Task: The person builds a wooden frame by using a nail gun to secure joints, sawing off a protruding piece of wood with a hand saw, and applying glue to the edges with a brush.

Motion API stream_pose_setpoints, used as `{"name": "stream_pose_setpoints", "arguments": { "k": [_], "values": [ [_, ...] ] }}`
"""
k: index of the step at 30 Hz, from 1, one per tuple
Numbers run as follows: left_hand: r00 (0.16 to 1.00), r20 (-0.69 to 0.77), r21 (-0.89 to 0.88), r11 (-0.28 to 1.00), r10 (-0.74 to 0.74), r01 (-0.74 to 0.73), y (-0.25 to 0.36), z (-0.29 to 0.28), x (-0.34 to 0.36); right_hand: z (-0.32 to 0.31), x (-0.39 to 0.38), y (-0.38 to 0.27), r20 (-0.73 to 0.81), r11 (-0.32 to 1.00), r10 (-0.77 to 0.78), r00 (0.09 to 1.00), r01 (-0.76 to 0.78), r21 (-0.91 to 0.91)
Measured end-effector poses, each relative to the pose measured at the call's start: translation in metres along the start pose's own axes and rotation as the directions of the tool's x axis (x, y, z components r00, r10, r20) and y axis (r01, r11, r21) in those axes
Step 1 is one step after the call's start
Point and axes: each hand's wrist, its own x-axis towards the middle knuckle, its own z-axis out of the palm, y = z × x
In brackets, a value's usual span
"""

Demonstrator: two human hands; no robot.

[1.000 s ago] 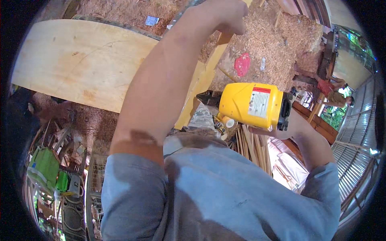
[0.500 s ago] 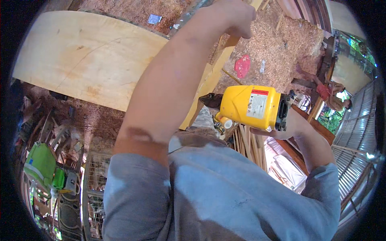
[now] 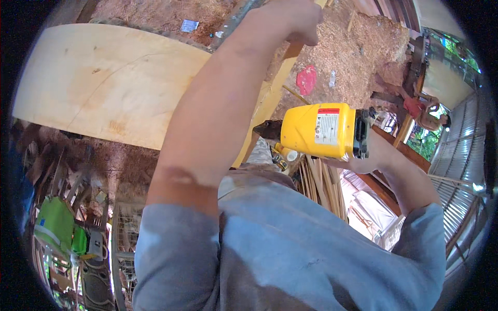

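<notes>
My right hand (image 3: 365,161) is wrapped round the rear of a yellow-and-black power tool (image 3: 306,130), mostly hidden behind its body. A label sits on the tool's side, and its dark, narrow front end lies against a long wooden board (image 3: 270,106). The board slants from beside my waist up to the top of the view. Near the board's far end, my left hand (image 3: 300,20) is closed at its edge with the fingers curled under. My left forearm crosses over part of the board. The tool's working tip cannot be made out.
A wide wooden panel (image 3: 109,78) lies at the left. Wood shavings (image 3: 358,57) cover the ground, with a red scrap (image 3: 306,80) on them. Thin wood strips (image 3: 319,181) stand by my waist. Another person (image 3: 423,109) is at the far right. Green machinery (image 3: 54,223) stands lower left.
The view has shifted slightly, so the panel and ground items sit a little differently. Both hands keep their hold, with the tool still against the board.
</notes>
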Motion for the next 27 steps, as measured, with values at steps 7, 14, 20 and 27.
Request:
{"name": "stream_pose_setpoints", "arguments": {
  "k": [7, 14, 20, 27],
  "values": [
    [0.997, -0.002, 0.055, 0.996, 0.074, -0.074, 0.004, 0.003, 0.008, -0.007, 0.003, 0.004, 0.013, 0.999, 0.043, 0.999, -0.043, 0.022],
    [0.998, 0.046, 0.04, 0.999, 0.03, -0.032, 0.004, 0.001, 0.006, -0.007, 0.003, 0.003, -0.009, 0.998, -0.003, 1.0, 0.002, -0.064],
    [0.993, 0.048, -0.029, 0.994, 0.107, -0.106, -0.002, 0.001, 0.009, -0.001, -0.003, 0.015, 0.012, 0.974, 0.181, 0.983, -0.181, 0.14],
    [0.981, -0.059, 0.021, 0.982, 0.186, -0.185, -0.004, 0.012, 0.011, 0.018, -0.011, 0.011, -0.061, 0.981, 0.04, 0.997, -0.027, 0.19]
  ]
}}
